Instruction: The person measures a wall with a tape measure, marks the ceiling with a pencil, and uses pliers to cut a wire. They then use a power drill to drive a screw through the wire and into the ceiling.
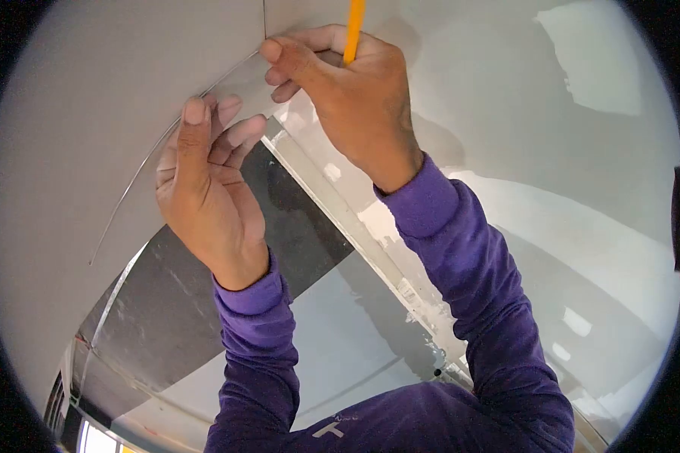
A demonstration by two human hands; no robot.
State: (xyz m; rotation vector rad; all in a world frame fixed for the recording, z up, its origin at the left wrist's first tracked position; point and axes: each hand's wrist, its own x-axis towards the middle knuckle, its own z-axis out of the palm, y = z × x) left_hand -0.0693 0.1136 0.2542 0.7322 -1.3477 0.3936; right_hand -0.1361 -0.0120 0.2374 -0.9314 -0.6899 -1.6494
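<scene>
My left hand [213, 185] pinches a long, thin wire [132, 181] between thumb and fingertips. From there the wire curves down to a free end at lower left. At the top middle, the thumb and forefinger of my right hand [347, 90] close on the wire's upper part, where a thin straight line runs upward out of view. A yellow stick, like a pencil [353, 30], is tucked between the fingers of that same hand and points up. My two hands are a short way apart, close to a pale grey surface [75, 121].
To the right is a wall [521, 136] with white patches of filler. A white strip [355, 226] slants down behind my forearms, beside a dark panel [181, 302] and a light grey area [332, 332]. A bright opening [102, 438] shows at lower left.
</scene>
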